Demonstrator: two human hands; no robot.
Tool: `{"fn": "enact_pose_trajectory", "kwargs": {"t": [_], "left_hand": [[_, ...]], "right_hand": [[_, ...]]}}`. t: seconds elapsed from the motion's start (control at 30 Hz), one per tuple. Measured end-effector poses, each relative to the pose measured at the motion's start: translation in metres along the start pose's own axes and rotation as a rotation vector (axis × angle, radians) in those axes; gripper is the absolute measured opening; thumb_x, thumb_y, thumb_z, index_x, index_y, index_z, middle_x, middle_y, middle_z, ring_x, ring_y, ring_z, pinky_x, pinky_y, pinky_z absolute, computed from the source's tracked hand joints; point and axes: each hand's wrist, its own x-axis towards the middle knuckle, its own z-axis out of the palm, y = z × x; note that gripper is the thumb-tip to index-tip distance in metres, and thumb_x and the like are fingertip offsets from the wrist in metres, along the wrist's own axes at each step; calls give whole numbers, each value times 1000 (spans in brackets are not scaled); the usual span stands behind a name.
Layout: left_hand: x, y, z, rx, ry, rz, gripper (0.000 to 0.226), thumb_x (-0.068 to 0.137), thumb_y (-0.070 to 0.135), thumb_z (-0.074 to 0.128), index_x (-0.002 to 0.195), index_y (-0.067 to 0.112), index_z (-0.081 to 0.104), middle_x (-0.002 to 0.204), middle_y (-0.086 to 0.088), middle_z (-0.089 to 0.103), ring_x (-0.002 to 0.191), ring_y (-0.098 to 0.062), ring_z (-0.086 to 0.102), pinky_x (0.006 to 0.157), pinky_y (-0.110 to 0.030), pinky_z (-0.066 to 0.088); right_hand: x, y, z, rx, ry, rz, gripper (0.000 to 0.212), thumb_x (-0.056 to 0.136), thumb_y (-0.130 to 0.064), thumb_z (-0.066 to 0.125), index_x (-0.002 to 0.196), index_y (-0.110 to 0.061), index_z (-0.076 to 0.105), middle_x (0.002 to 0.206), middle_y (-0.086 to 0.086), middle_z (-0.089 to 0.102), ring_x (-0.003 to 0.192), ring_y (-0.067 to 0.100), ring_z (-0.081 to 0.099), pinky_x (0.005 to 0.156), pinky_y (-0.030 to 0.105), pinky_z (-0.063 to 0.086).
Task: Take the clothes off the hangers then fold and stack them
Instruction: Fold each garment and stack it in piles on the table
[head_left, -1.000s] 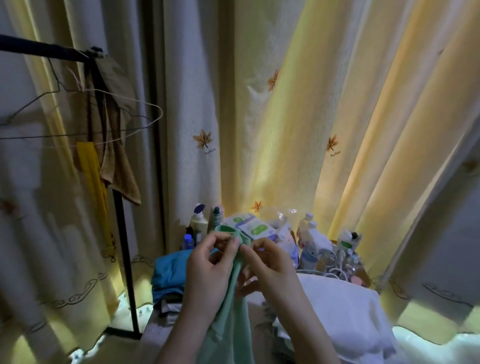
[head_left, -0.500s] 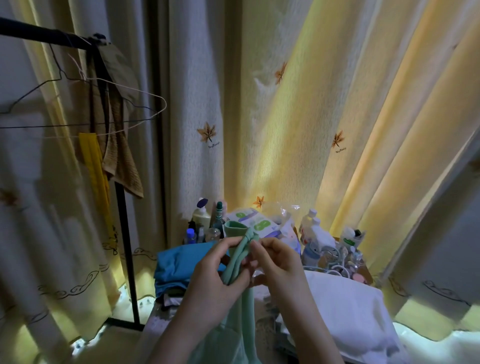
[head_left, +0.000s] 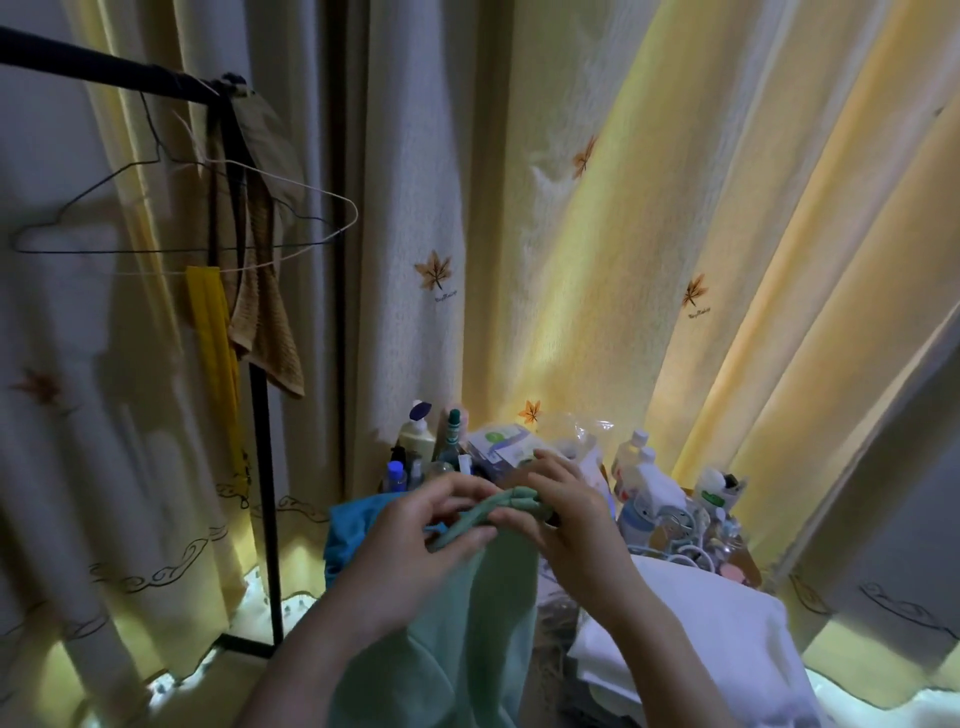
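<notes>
The left hand (head_left: 415, 540) and the right hand (head_left: 576, 525) meet in the middle of the view. Both are clamped on the bunched top edge of a pale green garment (head_left: 478, 623). The left thumb and fingers pinch the rolled edge from the near side, and the right fingers curl over it from the other side, so the two hands almost touch. The rest of the garment hangs straight down between the forearms (its lower part runs out of the bottom of the view). Just behind the left hand lies a folded blue cloth (head_left: 353, 525). To the right of the green garment, below the right forearm, is a heap of white cloth (head_left: 701, 623). At the far left a black rack (head_left: 265, 493) carries two wire hangers (head_left: 130, 252) on its top rail, with a brown towel (head_left: 265, 332) and a yellow strip of cloth (head_left: 208, 322) hanging beside the upright post. Behind the hands, against the curtain (head_left: 571, 260), there is a crowd of bottles (head_left: 415, 436) and packets, and to their right a tangle of white cables (head_left: 685, 540). The curtain is pale yellow with small brown leaf prints, and it fills the whole background.
</notes>
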Motion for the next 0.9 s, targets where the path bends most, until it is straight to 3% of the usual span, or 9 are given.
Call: {"fn": "enact_pose_trajectory", "kwargs": {"t": [0.1,0.2,0.27,0.37,0.47,0.57,0.67,0.77,0.9], "left_hand": [[-1,2,-21,-77,72,13,34,65,40,77,83,38,49,110,25,65,99,5,63,75,-10,51],[-5,0,-40,8,42,45,31,66,42,80,85,37,55,105,18,66,97,1,63,80,-12,49],[-4,-2,-45,70,45,81,26,75,21,77,87,40,63,96,17,67,94,0,63,81,-14,47],[0,5,-45,64,191,137,48,79,0,70,84,48,69,92,21,70,91,4,64,78,-7,47],[6,19,-46,-87,280,220,23,81,27,72,94,45,70,100,19,71,95,4,64,77,-6,49],[10,32,-48,-172,108,162,39,68,61,70,106,55,61,111,28,64,100,7,61,73,-8,51],[17,35,-46,-87,22,141,45,58,61,75,100,61,59,108,38,58,100,16,56,71,-4,49],[25,25,-46,75,70,129,39,57,63,74,91,46,67,104,30,59,97,10,58,73,-8,50],[32,15,-62,29,161,201,22,74,42,65,78,21,70,92,6,66,83,-3,65,69,-18,54]], "right_hand": [[18,-3,-13,-7,85,-45,37,80,-47,56,85,-13,70,80,-17,58,81,-1,53,74,10,44],[43,-13,-43,35,198,-89,35,82,-49,53,81,-17,66,70,-17,59,63,5,60,58,9,46],[59,-25,-63,40,202,-177,33,86,-48,55,81,-17,66,69,-12,62,63,8,62,56,13,48],[78,-41,-88,-22,182,-288,18,85,-40,61,79,-23,64,64,-15,59,55,5,57,51,14,44],[89,-54,-103,-64,191,-347,12,85,-42,59,78,-32,60,61,-21,56,53,1,54,50,10,40],[97,-64,-114,-78,178,-381,8,85,-38,59,76,-38,57,58,-22,56,53,-2,53,51,5,37],[102,-71,-120,-98,150,-395,10,85,-37,60,76,-40,56,63,-25,58,55,-3,54,53,4,36],[107,-75,-129,-120,173,-373,15,86,-33,61,76,-43,55,64,-26,59,56,-3,55,54,3,36],[111,-70,-145,-138,230,-244,17,81,-43,61,69,-30,63,57,-9,60,53,4,52,48,16,40]]}}
